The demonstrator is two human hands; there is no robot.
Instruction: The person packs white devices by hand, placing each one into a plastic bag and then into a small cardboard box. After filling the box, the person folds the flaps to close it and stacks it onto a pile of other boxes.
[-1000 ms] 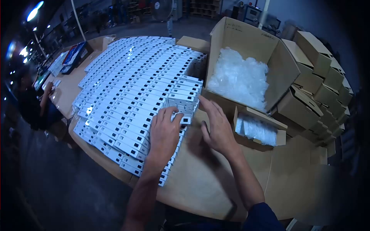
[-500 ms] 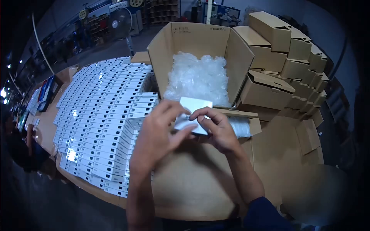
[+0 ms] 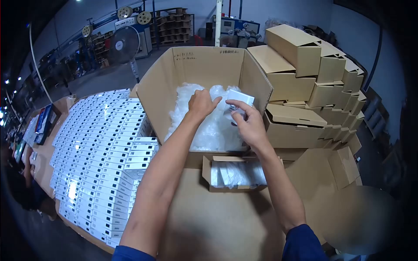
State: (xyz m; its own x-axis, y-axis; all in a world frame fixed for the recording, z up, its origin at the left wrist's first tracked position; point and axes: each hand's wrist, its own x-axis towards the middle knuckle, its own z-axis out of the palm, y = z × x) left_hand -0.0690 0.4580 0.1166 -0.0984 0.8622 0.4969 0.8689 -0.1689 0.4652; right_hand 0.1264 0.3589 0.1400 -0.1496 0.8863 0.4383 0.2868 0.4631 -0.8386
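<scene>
My right hand (image 3: 252, 126) holds a small white box (image 3: 242, 97) between thumb and fingers, over the right side of a large open carton (image 3: 207, 67). Clear plastic bags (image 3: 204, 135) lie heaped inside that carton. Above the heap is my left hand (image 3: 201, 105), its fingers curled in and its thumb pointing toward the white box. Whatever those curled fingers hold, if anything, cannot be made out against the plastic. Just below the large carton sits a small open carton (image 3: 228, 189) with bagged white boxes (image 3: 237, 174) in it, partly behind my right forearm.
Tight rows of white boxes (image 3: 96, 161) cover the table's left side. Brown cartons (image 3: 300, 91) are stacked at the right, near an open cardboard tray (image 3: 305, 178). A fan (image 3: 125, 45) stands behind the table. Another person's arm (image 3: 28, 167) shows at far left.
Both hands have moved forward over the large carton and apart. My left hand has let go of the white box, which stays in my right. The view has tilted up, uncovering the small carton.
</scene>
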